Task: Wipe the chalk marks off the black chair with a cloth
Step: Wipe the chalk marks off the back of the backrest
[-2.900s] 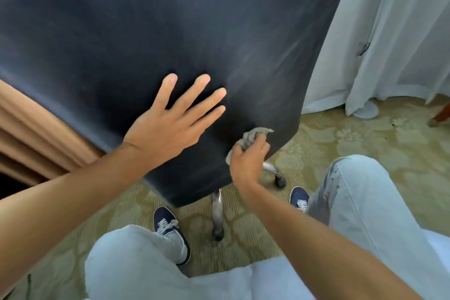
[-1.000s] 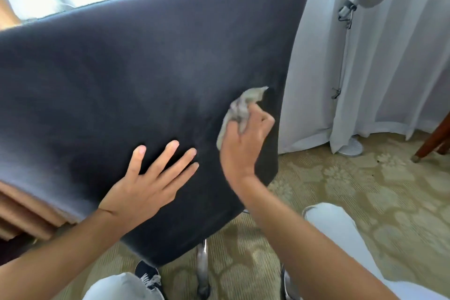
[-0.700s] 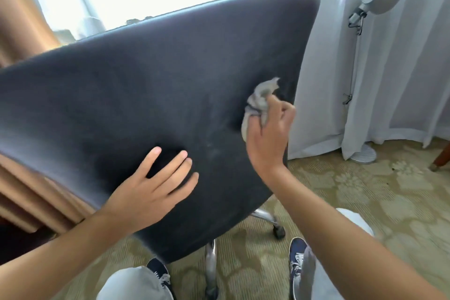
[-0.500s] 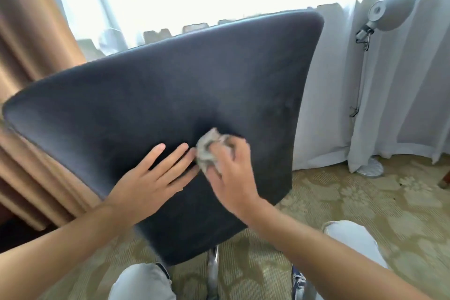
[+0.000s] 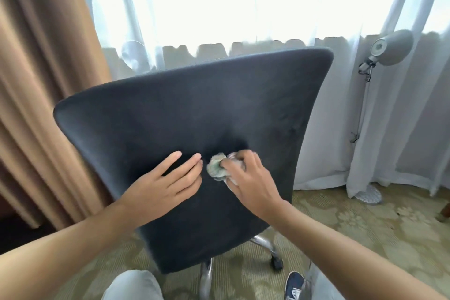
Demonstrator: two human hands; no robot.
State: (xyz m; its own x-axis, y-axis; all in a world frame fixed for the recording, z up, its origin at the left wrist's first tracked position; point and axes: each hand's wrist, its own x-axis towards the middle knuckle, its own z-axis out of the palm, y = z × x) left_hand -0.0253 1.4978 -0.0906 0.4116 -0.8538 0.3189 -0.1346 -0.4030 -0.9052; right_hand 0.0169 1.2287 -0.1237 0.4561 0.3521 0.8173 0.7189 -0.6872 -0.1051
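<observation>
Now cloth [image 5: 217, 165] bunched under right hand [image 5: 248, 179] fingertips on chair [image 5: 194, 114].

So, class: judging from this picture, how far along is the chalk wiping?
Done: most of the black chair back shows no clear chalk. In hand: right hand rubs a crumpled cloth mid-back; left hand lies flat beside it. Left: faint pale smudges near the right edge.

I can read no text, label, brand or number anywhere (not on the chair [image 5: 194, 114] nor the cloth [image 5: 215, 165]).
</observation>
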